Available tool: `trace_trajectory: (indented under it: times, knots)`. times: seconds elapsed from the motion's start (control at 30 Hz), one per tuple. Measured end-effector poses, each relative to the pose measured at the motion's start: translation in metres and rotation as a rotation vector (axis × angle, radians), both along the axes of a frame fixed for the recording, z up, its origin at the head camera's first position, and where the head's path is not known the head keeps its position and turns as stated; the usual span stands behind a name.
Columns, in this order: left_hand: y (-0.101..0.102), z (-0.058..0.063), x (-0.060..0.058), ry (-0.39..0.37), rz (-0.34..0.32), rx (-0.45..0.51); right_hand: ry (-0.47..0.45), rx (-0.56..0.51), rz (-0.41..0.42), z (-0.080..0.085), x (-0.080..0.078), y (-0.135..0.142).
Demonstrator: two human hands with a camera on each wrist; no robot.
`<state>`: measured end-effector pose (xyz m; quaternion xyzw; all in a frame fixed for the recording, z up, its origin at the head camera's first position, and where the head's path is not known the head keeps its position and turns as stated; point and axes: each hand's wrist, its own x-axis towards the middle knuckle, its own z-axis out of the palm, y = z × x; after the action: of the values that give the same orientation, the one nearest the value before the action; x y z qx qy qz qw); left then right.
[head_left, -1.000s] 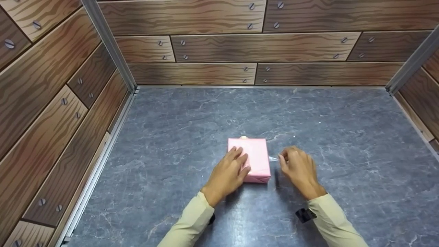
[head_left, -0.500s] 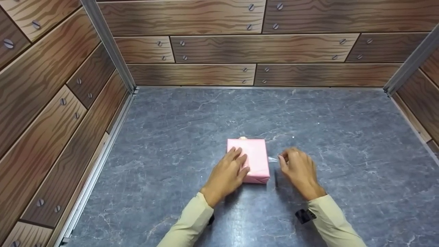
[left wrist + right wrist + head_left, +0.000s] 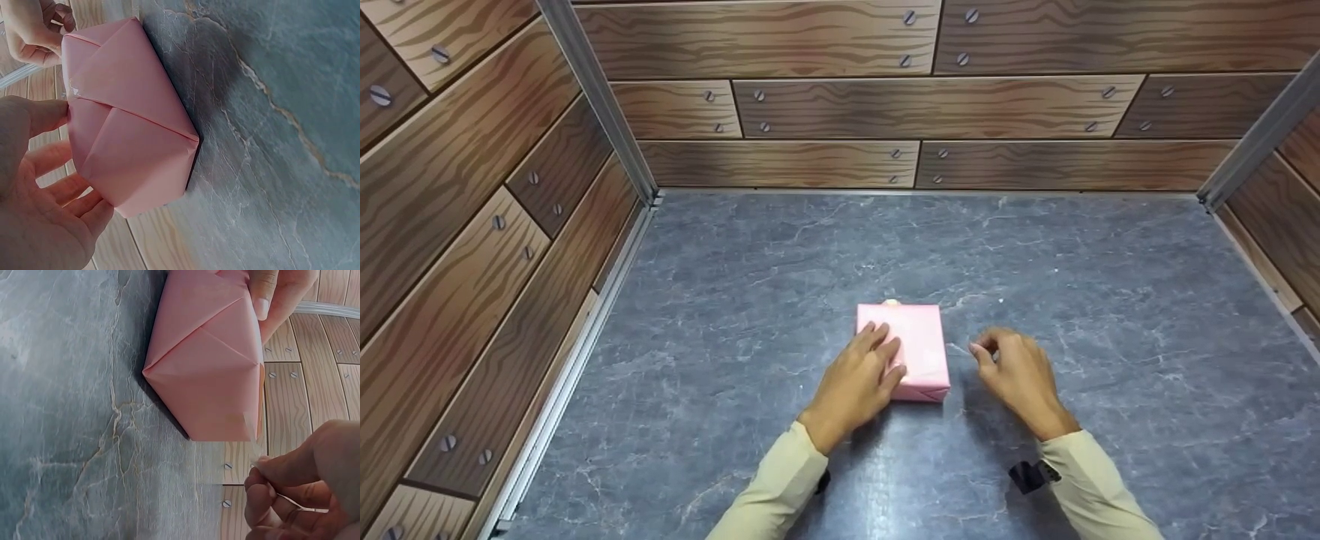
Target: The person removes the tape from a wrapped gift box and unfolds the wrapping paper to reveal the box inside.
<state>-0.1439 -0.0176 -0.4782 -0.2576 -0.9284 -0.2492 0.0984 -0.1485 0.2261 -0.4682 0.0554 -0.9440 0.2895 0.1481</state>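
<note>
A box wrapped in pink paper (image 3: 919, 345) lies on the grey marbled table, its folded end flaps (image 3: 129, 95) showing in the left wrist view. My left hand (image 3: 851, 386) rests on the left part of the box's top, fingers spread and relaxed. Just right of the box, my right hand (image 3: 1020, 379) pinches a thin, clear strip of tape (image 3: 958, 348) between thumb and forefinger. The strip spans the short gap to the box's right side. In the right wrist view the pinching fingertips (image 3: 260, 467) are close to the box's corner.
A small pale object (image 3: 892, 301) peeks out behind the box's far edge. Wood-patterned walls (image 3: 825, 109) enclose the table (image 3: 750, 255) at the back and both sides, with metal rails at the corners. Tiny white specks (image 3: 1001, 301) lie beyond the right hand.
My right hand has tilted and shifted slightly toward me, and the clear strip looks thinner than before. The left hand and the box stay in place.
</note>
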Motion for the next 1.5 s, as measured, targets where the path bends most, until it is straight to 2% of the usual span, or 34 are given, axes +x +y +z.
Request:
trace_trajectory:
  times: [0.6, 0.9, 1.2, 1.5]
  knots:
    - [-0.002, -0.001, -0.003, 0.030, -0.004, -0.051, -0.036, 0.012, 0.018, -0.001, 0.001, 0.001]
    - [-0.001, -0.001, -0.001, 0.039, 0.001, -0.054, -0.020, -0.023, 0.053, 0.007, 0.002, -0.005]
    - [0.002, -0.004, -0.001, 0.086, 0.022, -0.037, 0.032, -0.019, 0.169, 0.018, 0.007, -0.019]
    - [0.008, -0.005, 0.000, 0.179, 0.070, -0.081, 0.014, 0.001, 0.270, 0.016, 0.012, -0.028]
